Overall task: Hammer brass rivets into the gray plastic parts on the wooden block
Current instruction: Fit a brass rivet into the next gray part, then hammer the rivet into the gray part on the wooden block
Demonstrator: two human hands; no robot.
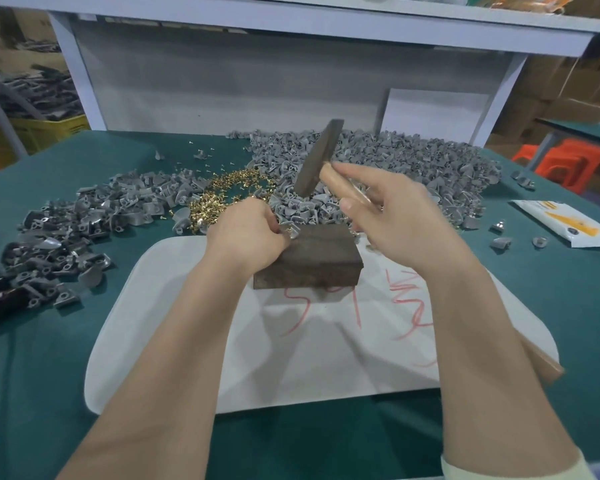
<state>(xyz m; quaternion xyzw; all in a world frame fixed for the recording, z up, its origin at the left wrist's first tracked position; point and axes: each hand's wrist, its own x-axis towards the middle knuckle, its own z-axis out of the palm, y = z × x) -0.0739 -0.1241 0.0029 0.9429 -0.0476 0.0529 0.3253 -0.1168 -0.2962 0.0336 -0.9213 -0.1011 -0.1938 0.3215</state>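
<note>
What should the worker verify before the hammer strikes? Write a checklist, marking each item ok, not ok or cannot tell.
1. Grip: the right hand holds the hammer by its wooden handle, near the head, raised. Ok.
2. Placement: the left hand pinches a gray part at the wooden block's far left corner. Ok.
3. Seating: any rivet in that part is hidden by fingers. Cannot tell.
4. Clearance: the left fingers crowd the strike spot. Not ok.
5. Support: the block lies flat on the white mat. Ok.
</note>
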